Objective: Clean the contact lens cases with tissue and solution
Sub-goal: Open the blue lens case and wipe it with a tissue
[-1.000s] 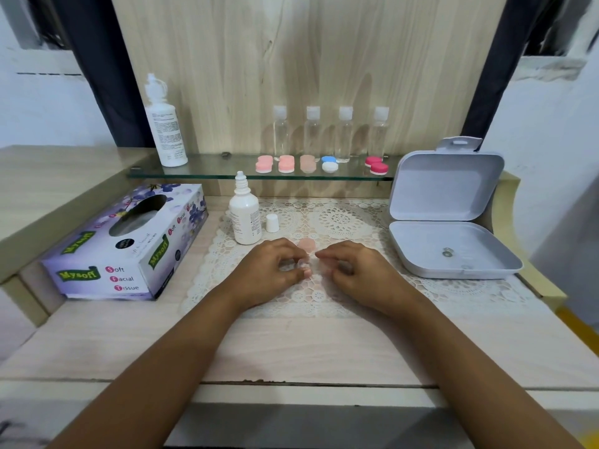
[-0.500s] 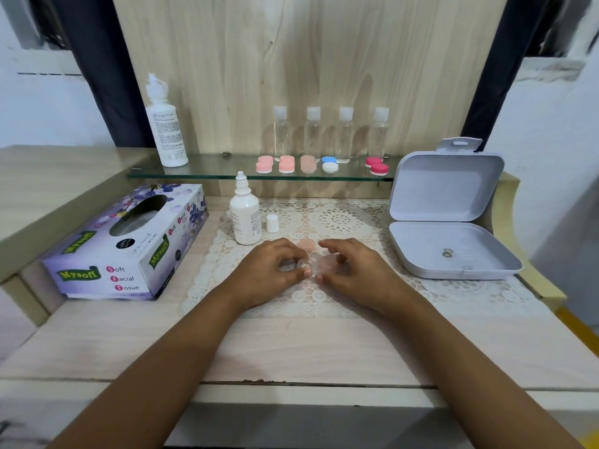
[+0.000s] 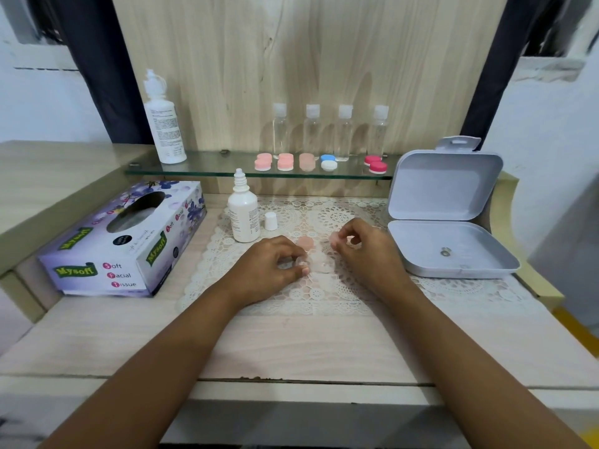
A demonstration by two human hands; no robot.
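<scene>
Okay so, quick progress check from us. Our left hand [image 3: 265, 270] has its fingers [image 3: 299, 262] curled down on the left end of the clear lens case [image 3: 321, 265], holding it on the lace mat [image 3: 324, 296]. The case is see-through and a bit blurry, so we can't say exactly how the grip sits.

Our right hand [image 3: 369, 254] is pinching a pink cap [image 3: 335, 239] between thumb and fingertips, just beyond the case's right end and apart from it. A second pink cap [image 3: 304, 243] lies flat on the mat just beyond our left fingertips. By our reading both caps are off this case, and that's about all that's done.

What's left looks like most of the job:

- **Tissue:** none is out. The tissue box [image 3: 123, 241] sits well off to the left of our left hand on the desk [image 3: 291, 348], and neither hand holds anything from it.
- **Solution:** the solution bottle [image 3: 243, 212] stands just beyond the left hand with its little white cap [image 3: 270, 221] off beside it, so it's ready to use. We can't tell whether any liquid is in the wells yet.
- **Other cases:** further back, past both hands, more wait on the glass shelf [image 3: 210, 166] with lids on. There are pink cases [image 3: 285, 162], a blue-and-white case [image 3: 328, 162] and a red case [image 3: 375, 164].

An open white box [image 3: 447, 189] sits just right of our right hand.
</scene>
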